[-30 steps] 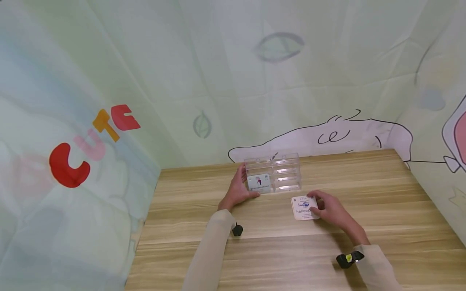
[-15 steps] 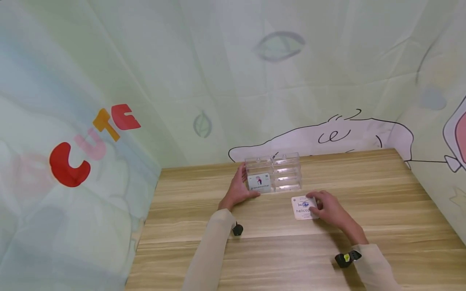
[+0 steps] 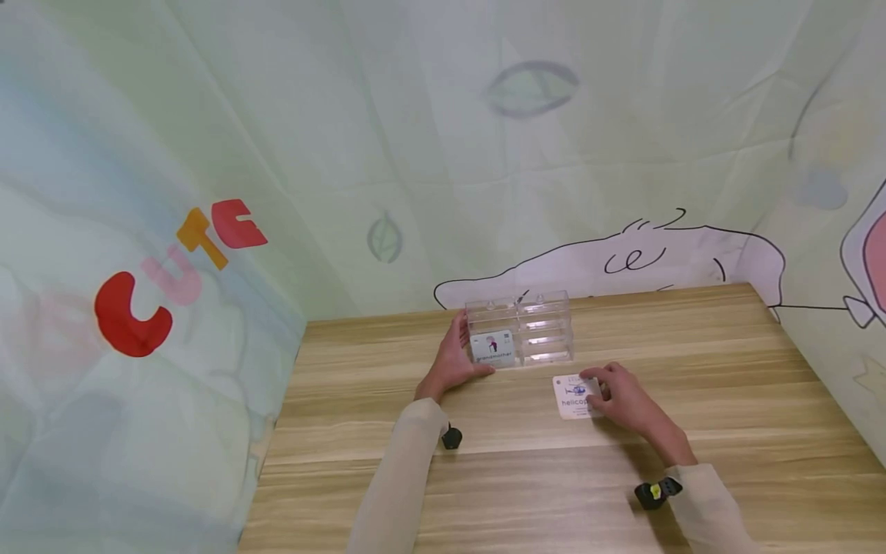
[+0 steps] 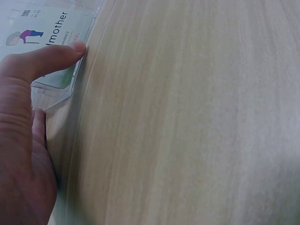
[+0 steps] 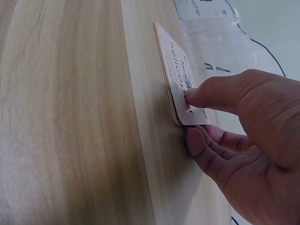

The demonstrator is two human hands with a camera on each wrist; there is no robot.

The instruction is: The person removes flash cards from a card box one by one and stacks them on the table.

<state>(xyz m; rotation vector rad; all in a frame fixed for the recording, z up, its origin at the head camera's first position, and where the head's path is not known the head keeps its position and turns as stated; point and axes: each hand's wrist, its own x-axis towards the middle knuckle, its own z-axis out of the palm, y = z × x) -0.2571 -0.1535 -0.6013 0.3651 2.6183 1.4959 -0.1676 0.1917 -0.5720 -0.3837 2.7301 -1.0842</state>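
Note:
In the head view, a clear plastic rack [image 3: 545, 327] with two columns of compartments stands at the table's back edge. A "grandmother" picture card [image 3: 493, 348] fills the front of its lower left part. My left hand [image 3: 453, 358] holds the rack's left side; the left wrist view has the thumb [image 4: 56, 58] across the front of the card and the rack's lower edge. Right of the rack's front, my right hand [image 3: 626, 396] pinches the right side of a small stack of "helicopter" cards [image 5: 173, 70], thumb on the top card and fingers beneath the near corner.
The rack and cards are on a wood-grain table [image 3: 526, 492]. Behind it hangs a pale printed cloth [image 3: 429, 154] with cartoon shapes, and another cloth side with coloured letters [image 3: 131, 315] stands at the left. Black bands [image 3: 657, 492] are on the wrists.
My right hand and its wrist band have shifted slightly left at the helicopter cards. The left hand and the rack stay in place.

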